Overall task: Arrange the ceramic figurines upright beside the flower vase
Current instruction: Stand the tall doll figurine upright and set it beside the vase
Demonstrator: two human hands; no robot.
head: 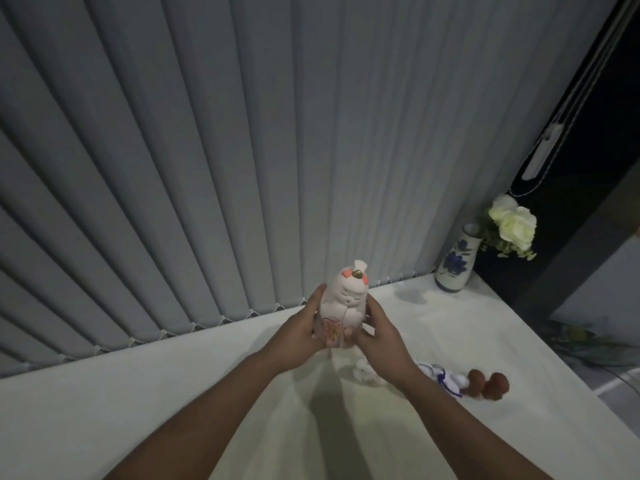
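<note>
A pale pink ceramic figurine with orange patches and a gold knob on its head is held upright above the white table. My left hand grips its left side and my right hand its right side and base. A second figurine, white and blue with brown round ends, lies on its side on the table to the right, partly hidden by my right wrist. The flower vase, white with blue flowers painted on it, stands at the far right corner holding white roses.
Grey vertical blinds hang along the table's far edge. The table's right edge runs diagonally past the vase, with a dark window frame and a floor area with cables beyond it.
</note>
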